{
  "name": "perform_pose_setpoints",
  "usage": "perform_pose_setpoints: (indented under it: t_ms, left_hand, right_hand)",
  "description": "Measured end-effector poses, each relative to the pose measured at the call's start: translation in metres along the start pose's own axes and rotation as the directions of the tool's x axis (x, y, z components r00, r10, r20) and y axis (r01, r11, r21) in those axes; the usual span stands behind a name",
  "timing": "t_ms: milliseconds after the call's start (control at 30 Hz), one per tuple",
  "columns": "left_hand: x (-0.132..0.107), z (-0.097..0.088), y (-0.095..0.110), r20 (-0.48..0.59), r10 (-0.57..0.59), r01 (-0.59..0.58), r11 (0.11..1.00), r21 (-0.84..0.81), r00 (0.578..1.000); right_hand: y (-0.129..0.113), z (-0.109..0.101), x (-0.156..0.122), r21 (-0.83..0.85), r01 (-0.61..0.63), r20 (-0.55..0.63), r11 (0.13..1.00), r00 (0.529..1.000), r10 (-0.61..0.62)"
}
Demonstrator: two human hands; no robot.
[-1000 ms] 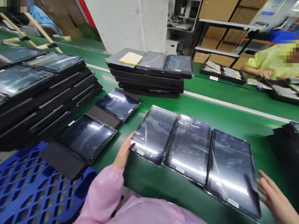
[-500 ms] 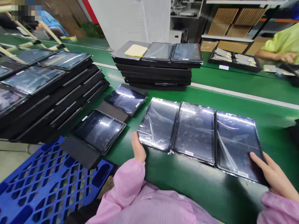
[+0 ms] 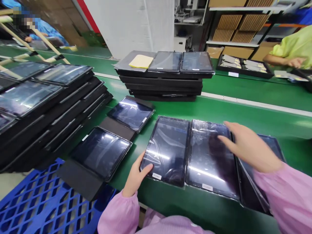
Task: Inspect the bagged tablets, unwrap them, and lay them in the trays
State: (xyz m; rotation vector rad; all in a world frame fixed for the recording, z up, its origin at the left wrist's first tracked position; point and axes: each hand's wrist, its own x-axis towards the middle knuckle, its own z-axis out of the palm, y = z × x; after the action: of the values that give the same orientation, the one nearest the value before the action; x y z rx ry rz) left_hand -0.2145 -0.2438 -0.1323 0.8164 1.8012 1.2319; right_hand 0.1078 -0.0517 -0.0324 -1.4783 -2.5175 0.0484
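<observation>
Three film-covered tablets lie side by side in front of me. On the left tablet (image 3: pixel 168 146), my left hand (image 3: pixel 136 174) grips the lower left corner, thumb on top and fingers at the edge. My right hand (image 3: pixel 251 146) is over the gap between the middle tablet (image 3: pixel 207 169) and the right tablet (image 3: pixel 271 146), thumb and fingers apart. Whether its fingertips touch the middle tablet's top right corner I cannot tell. My right hand and sleeve hide much of the right tablet. White labels sit at the lower edges of the left and middle tablets.
Left of me, two tablets rest on a dark tray (image 3: pixel 80 177) above a blue pallet (image 3: pixel 31 201). Stacked trays (image 3: pixel 70 104) with tablets stand beyond. Another stack (image 3: pixel 163 81) carries a yellow cloth (image 3: pixel 141 60). A co-worker's hand (image 3: pixel 296 61) is near a parts tray (image 3: pixel 246 70).
My right hand has left the right tablet's edge and moved left and up over the middle tablet's corner. My left thumb now lies on the left tablet. The view has shifted slightly.
</observation>
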Motion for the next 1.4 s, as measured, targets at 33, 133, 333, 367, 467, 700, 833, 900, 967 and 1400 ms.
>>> perform_pose_setpoints:
  t_ms: [33,133,333,367,467,700,833,900,967,1400]
  left_hand:
    - [0.001,-0.002,-0.003,0.031,-0.004,0.004,1.000,-0.004,1.000]
    - [0.000,-0.006,-0.016,0.108,-0.011,0.016,0.999,-0.052,0.994]
    - [-0.004,0.001,-0.027,0.121,-0.093,0.119,0.966,-0.229,0.988]
    - [-0.005,0.002,-0.028,0.137,-0.094,0.126,0.961,-0.245,0.986]
    - [-0.007,0.004,-0.032,0.151,-0.059,0.101,0.951,-0.293,0.987]
    - [-0.013,0.002,-0.057,0.143,-0.049,0.091,0.949,-0.302,0.988]
    - [-0.016,0.002,-0.068,0.115,-0.049,0.083,0.944,-0.318,0.992]
    - [-0.018,0.002,-0.067,0.105,-0.079,0.107,0.946,-0.305,0.991]
    - [-0.020,0.004,-0.059,0.092,-0.135,0.156,0.945,-0.289,0.987]
    - [-0.024,0.009,-0.033,0.016,-0.176,0.173,0.941,-0.289,0.984]
  right_hand:
    - [-0.019,0.012,0.021,0.063,0.100,0.031,0.993,0.994,-0.102]
    - [-0.059,0.049,0.066,0.203,0.172,0.020,0.964,0.983,-0.180]
    - [-0.062,0.085,0.084,0.319,0.171,-0.049,0.932,0.985,-0.164]
    - [-0.061,0.084,0.081,0.331,0.176,-0.064,0.927,0.984,-0.164]
    - [-0.070,0.075,0.066,0.406,0.240,-0.112,0.882,0.971,-0.212]
    - [-0.106,0.035,0.013,0.909,-0.179,0.408,0.377,0.563,-0.719]
    - [-0.080,0.026,0.026,0.748,-0.498,0.527,0.439,0.042,-0.849]
    - [-0.062,0.024,0.037,0.692,-0.554,0.582,0.463,0.047,-0.812]
    - [-0.050,0.021,0.044,0.654,-0.599,0.657,0.462,0.148,-0.739]
    - [-0.050,0.025,0.052,0.702,-0.555,0.589,0.447,0.100,-0.802]
